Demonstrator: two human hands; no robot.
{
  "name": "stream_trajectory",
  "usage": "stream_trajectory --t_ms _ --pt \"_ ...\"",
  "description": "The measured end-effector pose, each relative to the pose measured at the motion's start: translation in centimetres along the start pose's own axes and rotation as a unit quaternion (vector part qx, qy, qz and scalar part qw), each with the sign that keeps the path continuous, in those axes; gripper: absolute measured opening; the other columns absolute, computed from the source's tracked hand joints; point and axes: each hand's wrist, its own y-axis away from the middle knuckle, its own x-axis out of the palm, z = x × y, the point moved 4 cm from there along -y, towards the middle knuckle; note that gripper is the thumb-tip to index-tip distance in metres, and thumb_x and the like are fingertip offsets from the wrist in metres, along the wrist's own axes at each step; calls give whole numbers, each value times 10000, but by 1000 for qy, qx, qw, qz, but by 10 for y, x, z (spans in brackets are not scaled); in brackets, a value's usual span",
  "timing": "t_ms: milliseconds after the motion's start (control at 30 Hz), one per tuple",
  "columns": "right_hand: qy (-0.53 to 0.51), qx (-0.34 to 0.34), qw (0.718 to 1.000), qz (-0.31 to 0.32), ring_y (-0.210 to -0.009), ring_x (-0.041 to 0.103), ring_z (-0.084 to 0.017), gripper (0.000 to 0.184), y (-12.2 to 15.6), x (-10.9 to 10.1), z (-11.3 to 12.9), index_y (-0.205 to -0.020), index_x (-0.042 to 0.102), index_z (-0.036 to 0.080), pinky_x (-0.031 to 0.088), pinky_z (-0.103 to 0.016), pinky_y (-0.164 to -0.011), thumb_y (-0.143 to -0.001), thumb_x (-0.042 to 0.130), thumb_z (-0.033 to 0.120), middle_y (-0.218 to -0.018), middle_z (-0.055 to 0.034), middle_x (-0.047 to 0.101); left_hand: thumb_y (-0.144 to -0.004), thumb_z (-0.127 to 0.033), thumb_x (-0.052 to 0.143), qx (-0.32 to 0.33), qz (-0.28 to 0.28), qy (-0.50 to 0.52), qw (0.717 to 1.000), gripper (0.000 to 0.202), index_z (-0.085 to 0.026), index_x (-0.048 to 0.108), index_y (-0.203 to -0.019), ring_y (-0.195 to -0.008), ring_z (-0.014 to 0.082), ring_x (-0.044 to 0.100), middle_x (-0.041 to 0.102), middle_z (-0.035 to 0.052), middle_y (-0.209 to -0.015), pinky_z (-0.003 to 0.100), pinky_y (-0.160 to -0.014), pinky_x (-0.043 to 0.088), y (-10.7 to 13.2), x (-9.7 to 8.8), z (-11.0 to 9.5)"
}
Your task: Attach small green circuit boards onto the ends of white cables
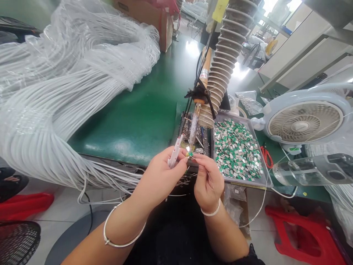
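A small green-and-silver component, with a thin white wire trailing from near it, is held up in front of the person's chest, just above the near edge of the desk. The right hand pinches it between thumb and forefinger, and the fingers are closed. The left hand is just beside it, clenched around a slim white plastic tool that sticks up from the fingers; its exact kind is hard to tell. A thin silver bangle circles the left wrist, and a white band circles the right. Just beyond the hands, a grey metal tray holds a loose heap of many similar green-and-silver pieces. To its left sits a dark tray of small metal scraps and tools. A soldering iron with a tan handle stands upright beside a grey ribbed hose. The desk has a glossy green surface. A huge bundle of white cables in clear plastic fills its left side, while a round white fan and red-handled cutters lie to the right. A red plastic stool stands on the floor.
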Motion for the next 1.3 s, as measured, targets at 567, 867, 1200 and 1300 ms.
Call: stream_trajectory --t_ms 567,867,1200,1300 --pt "-11 -5 1000 0 -983 610 -161 331 -6 2 5 -1034 580 182 518 -337 -857 -811 450 -26 -1022 -69 650 -784 -278 549 -15 -12 1 1000 90 -203 555 -735 -856 158 549 593 -16 -849 220 -588 395 0 -3 -6" --pt "13 -1 1000 1 -975 609 -166 309 -8 3 5 -1032 581 207 523 -357 -842 -827 457 11 -1007 -53 659 -793 -261 540 11 -14 -11 1000 82 -206 552 -732 -880 156 549 568 -37 -758 232 -654 403 1 -3 -9" --pt "-4 10 1000 13 -982 602 -163 310 -4 2 5 -1024 579 195 511 -352 -850 -822 449 -1 -1006 -64 646 -800 -278 532 5 -12 -9 1000 103 -203 538 -730 -820 142 542 576 -33 -782 226 -634 409 3 -2 -2" --pt "-4 15 1000 20 -964 605 -170 305 -1 2 4 -1016 573 205 518 -368 -827 -828 436 7 -977 -60 649 -817 -298 518 7 -4 -17 1000 110 -206 543 -763 -791 140 539 580 -30 -781 233 -643 414 2 -2 4"
